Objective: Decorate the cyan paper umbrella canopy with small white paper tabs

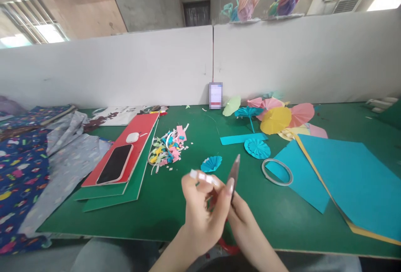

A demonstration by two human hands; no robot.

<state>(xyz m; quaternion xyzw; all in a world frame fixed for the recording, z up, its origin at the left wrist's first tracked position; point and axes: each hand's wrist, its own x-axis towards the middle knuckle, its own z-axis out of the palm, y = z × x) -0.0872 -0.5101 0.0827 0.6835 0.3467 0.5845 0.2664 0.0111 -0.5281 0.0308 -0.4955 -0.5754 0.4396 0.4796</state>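
Observation:
Both hands meet at the near edge of the green table (175,209). My left hand (200,211) is closed, its fingertips pinching a small white strip (201,176). My right hand (247,224) is closed round a pair of scissors (234,176); the shut blades point up and a red handle shows below the hands. Just beyond the hands lies a small blue folded paper fan (211,163). To the right of it lie a ring of tape (277,172) and a blue pleated paper disc (257,148).
Large blue paper sheets (344,180) lie at the right. A pile of coloured paper scraps (167,146) sits mid-table. A phone (115,164) rests on a red board (140,132). Paper umbrellas (275,118) are at the back, patterned fabric (19,167) at the left, a white partition (125,67) behind.

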